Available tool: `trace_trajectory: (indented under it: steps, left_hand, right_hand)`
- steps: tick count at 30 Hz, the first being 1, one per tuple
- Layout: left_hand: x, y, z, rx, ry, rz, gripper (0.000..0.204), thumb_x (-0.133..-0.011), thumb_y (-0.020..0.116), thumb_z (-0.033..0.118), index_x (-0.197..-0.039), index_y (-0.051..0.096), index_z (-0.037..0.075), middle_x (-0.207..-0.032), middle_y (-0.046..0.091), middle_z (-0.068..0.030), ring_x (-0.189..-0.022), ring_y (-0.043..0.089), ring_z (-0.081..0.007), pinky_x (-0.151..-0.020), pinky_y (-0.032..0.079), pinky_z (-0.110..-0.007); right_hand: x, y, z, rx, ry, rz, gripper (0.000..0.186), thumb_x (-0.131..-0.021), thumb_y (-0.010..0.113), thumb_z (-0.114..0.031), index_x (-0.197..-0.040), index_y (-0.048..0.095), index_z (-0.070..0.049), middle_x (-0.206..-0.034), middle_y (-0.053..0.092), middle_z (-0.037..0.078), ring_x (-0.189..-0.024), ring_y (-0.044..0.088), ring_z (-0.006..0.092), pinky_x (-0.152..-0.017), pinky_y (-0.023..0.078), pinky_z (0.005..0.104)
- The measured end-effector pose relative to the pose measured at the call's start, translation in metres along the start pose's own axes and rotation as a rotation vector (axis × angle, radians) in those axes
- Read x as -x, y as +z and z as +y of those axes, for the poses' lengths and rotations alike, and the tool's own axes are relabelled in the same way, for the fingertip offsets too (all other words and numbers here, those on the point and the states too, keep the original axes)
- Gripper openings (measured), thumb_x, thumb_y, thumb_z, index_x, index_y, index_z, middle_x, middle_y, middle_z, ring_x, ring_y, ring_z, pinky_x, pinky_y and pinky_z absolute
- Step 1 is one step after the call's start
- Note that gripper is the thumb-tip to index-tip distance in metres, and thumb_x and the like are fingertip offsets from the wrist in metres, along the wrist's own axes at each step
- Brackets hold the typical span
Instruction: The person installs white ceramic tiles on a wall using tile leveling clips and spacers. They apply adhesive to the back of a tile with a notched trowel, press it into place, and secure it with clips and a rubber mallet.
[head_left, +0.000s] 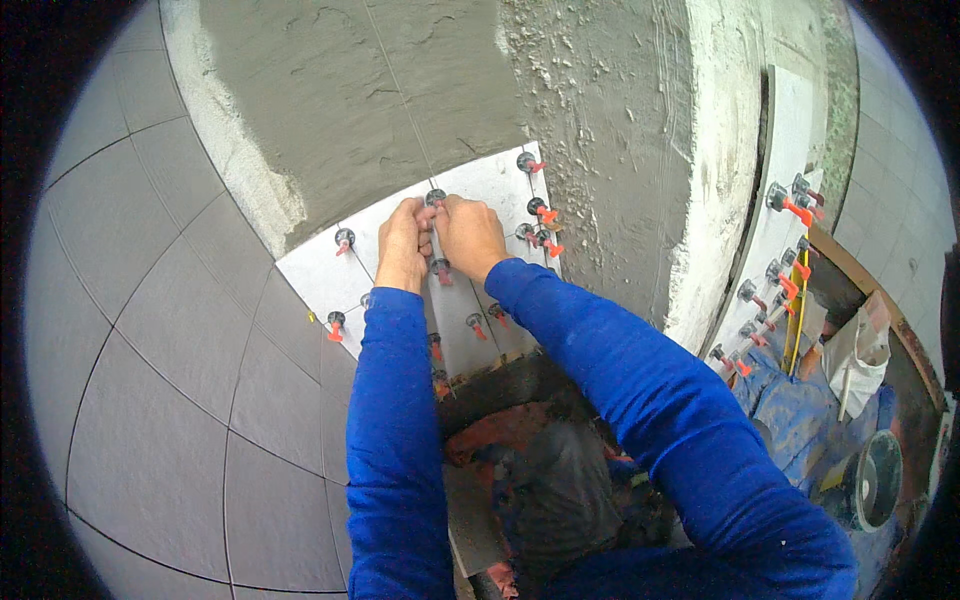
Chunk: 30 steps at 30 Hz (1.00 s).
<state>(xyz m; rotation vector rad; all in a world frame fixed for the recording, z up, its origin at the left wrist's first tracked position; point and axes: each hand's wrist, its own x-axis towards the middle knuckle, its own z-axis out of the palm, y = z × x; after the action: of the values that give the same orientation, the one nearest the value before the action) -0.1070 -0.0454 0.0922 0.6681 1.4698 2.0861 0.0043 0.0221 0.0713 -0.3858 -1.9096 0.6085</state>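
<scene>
Both my hands meet at a tile leveling clip [435, 198] with a round black cap, at the far edge of the white wall tiles [310, 268]. My right hand [472, 236] is closed, its thumb and fingers pinching at the clip. My left hand [402, 245] is curled beside it, fingertips turned inward; what they hold is hidden. Below them stands another leveling clip [441, 270] with a red handle. More black-and-red clips sit along the joints, such as a left one [344, 240] and a right one [540, 210].
Grey mortar [350, 90] covers the surface beyond the tiles. Large dark grey tiles [150, 400] spread at left. At right, more clips line a white tile strip [785, 130], near a yellow-edged tool [798, 310], a white bag [860, 350] and a bucket [878, 480].
</scene>
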Motion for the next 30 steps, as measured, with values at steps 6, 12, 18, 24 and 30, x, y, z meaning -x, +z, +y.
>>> trace_trajectory:
  steps: [6, 12, 18, 24, 30]
  left_hand:
    - [0.006, 0.020, 0.001, -0.168, 0.115, 0.179, 0.025, -0.093, 0.067, 0.023, -0.075, 0.067, 0.005, -0.062, 0.057, 0.0003, -0.043, 0.038, -0.0085, -0.041, 0.027, -0.030]
    - [-0.008, -0.003, -0.006, 0.124, -0.115, -0.125, 0.020, -0.094, 0.063, 0.016, -0.078, 0.065, 0.004, -0.064, 0.060, -0.0030, -0.042, 0.040, -0.0112, -0.039, 0.026, -0.031]
    - [0.006, 0.009, -0.009, -0.194, 0.047, 0.173, 0.020, -0.094, 0.064, 0.018, -0.078, 0.065, 0.006, -0.062, 0.056, 0.0009, -0.043, 0.038, -0.0104, -0.041, 0.028, -0.031]
    - [0.014, 0.017, 0.007, -0.099, 0.068, 0.084, 0.020, -0.093, 0.068, 0.021, -0.080, 0.067, 0.006, -0.063, 0.057, 0.0013, -0.045, 0.039, -0.0095, -0.043, 0.027, -0.029]
    - [0.006, 0.014, 0.005, -0.050, 0.011, -0.049, 0.021, -0.099, 0.055, 0.019, -0.083, 0.064, 0.008, -0.060, 0.051, 0.0051, -0.044, 0.033, -0.0069, -0.041, 0.024, -0.027]
  right_hand:
    - [0.000, -0.002, -0.003, 0.001, 0.037, -0.036, 0.029, -0.098, 0.058, -0.023, -0.095, 0.070, 0.003, -0.085, 0.070, 0.030, -0.083, 0.069, 0.0479, -0.076, 0.055, 0.0550]
    - [0.000, -0.004, -0.002, -0.014, 0.038, -0.073, 0.030, -0.100, 0.054, -0.023, -0.095, 0.069, 0.003, -0.088, 0.072, 0.026, -0.085, 0.072, 0.0449, -0.078, 0.057, 0.0537]
    - [0.000, -0.002, 0.001, 0.055, -0.044, -0.015, 0.028, -0.099, 0.056, -0.022, -0.094, 0.070, 0.002, -0.085, 0.070, 0.028, -0.082, 0.070, 0.0467, -0.076, 0.055, 0.0551]
    - [-0.002, -0.004, 0.000, 0.060, -0.041, -0.054, 0.029, -0.099, 0.056, -0.024, -0.094, 0.070, 0.001, -0.087, 0.071, 0.027, -0.083, 0.070, 0.0466, -0.076, 0.055, 0.0552]
    - [-0.001, -0.005, 0.001, 0.074, -0.059, -0.047, 0.028, -0.099, 0.057, -0.025, -0.095, 0.069, 0.000, -0.089, 0.072, 0.025, -0.083, 0.071, 0.0445, -0.075, 0.056, 0.0533]
